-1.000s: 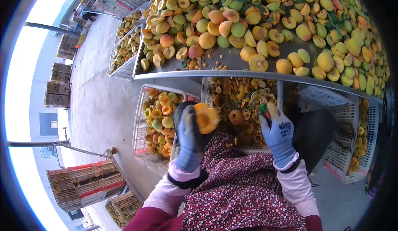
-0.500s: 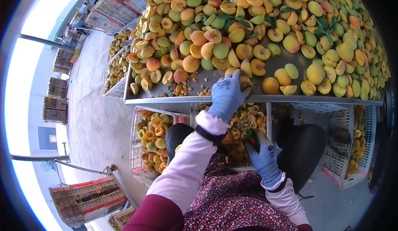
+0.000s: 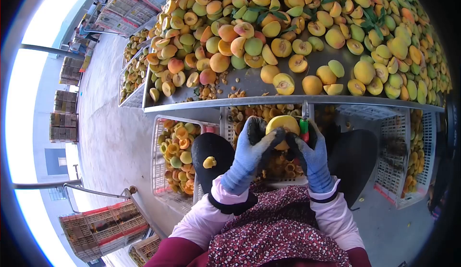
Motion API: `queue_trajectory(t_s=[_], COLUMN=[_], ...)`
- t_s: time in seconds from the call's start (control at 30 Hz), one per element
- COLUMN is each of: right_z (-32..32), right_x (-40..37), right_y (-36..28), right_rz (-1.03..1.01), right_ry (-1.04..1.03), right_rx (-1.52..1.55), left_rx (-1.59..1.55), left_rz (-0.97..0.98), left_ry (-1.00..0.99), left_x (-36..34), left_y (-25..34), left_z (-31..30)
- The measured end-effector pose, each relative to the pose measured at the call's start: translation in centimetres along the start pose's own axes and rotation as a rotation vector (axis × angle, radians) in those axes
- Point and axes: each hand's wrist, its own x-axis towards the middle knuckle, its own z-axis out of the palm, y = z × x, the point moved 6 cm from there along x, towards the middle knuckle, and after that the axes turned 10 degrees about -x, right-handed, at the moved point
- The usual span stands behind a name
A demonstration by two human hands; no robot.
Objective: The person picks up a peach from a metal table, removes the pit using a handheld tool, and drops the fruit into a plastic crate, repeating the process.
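Observation:
My left hand [image 3: 252,144], in a blue glove with dark fingers, grips a yellow peach half [image 3: 283,127] in front of the table edge. Close on its other side, my right hand [image 3: 309,147] holds a small tool with a red and green handle [image 3: 304,130], its metal tip pointing up. The fingertips of my right hand also meet the lower side of the fruit. Beyond them, peach halves [image 3: 284,83] lie cut side up near the edge of the metal table [image 3: 249,87].
Under the table stand a crate [image 3: 154,159] of hollowed halves, another crate [image 3: 225,125] between my knees and one [image 3: 394,156] at the right. A peach piece [image 3: 209,162] is at my left knee. Stacked crates [image 3: 103,228] stand lower left; people [image 3: 86,31] are far off.
My left hand has come back from the table with a peach half. My right hand has risen to meet it, tool in hand. A peach piece now shows at my left knee.

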Motion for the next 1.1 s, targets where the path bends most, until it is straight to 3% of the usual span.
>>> queue_trajectory(t_s=[0.03, 0.1, 0.13, 0.2, 0.27, 0.33, 0.37, 0.4, 0.43, 0.47, 0.5, 0.57, 0.7, 0.77, 0.87, 0.93, 1.1], right_z=[-0.1, 0.8, 1.1, 2.2, 2.1, 2.8, 3.3, 4.4, 4.7, 4.8, 4.7, 4.8, 4.9, 4.7, 3.8, 3.7, 3.7], right_x=[-0.2, -0.8, -1.4, -2.0, -3.0, -4.8, -5.6, -6.7, -6.9, -7.1, -7.3, -7.7, -8.9, -9.4, -10.3, -10.1, -10.3], right_y=[0.3, 0.0, -0.5, -2.6, -3.6, -4.0, -3.9, -4.8, -4.7, -4.4, -4.1, -3.5, -2.5, -1.2, 0.5, 1.3, 1.6], right_rz=[0.005, -0.087, -0.124, -0.236, -0.442, -0.403, -0.354, -0.554, -0.551, -0.505, -0.461, -0.517, -0.512, -0.479, -0.594, -0.456, -0.404], right_ry=[-0.005, -0.149, -0.226, -0.153, 0.048, -0.053, -0.149, -0.139, -0.136, -0.146, -0.156, -0.165, -0.155, -0.154, 0.030, -0.029, -0.113], right_rx=[-0.004, -0.152, -0.549, -0.682, -0.865, -0.932, -0.993, -1.163, -1.169, -1.206, -1.241, -1.225, -0.946, -0.847, -0.863, -0.834, -0.922], left_rx=[0.051, 0.218, 0.215, 0.404, 0.394, 0.493, 0.491, 0.328, 0.163, 0.265, 0.261, 0.380, 0.377, 0.540, 0.603, 0.695, 1.021], left_rz=[-0.097, -0.052, -0.050, 0.227, 0.314, 0.493, 0.493, 0.250, 0.007, 0.120, 0.116, 0.241, 0.285, 0.377, 0.435, 0.467, 0.492], left_ry=[0.041, -0.096, -0.091, -0.188, -0.194, -0.307, -0.301, -0.154, -0.013, -0.035, -0.038, -0.081, -0.102, -0.100, -0.080, -0.068, -0.076], left_x=[-1.0, -1.7, -1.9, -2.6, -3.6, -4.2, -4.6, -4.1, -4.0, -4.3, -4.4, -4.7, -5.0, -5.4, -5.6, -5.5, -5.5], left_y=[0.8, 1.6, 1.6, 2.6, 1.9, 1.5, 1.8, 1.3, 0.3, 0.7, 0.7, 1.5, 1.7, 2.7, 2.6, 2.4, 2.2], left_z=[-0.3, -0.4, -0.6, 0.2, -1.0, -2.4, -2.2, -2.6, -3.0, -2.2, -2.1, -1.7, -1.6, -0.9, -1.0, -0.8, -0.5])
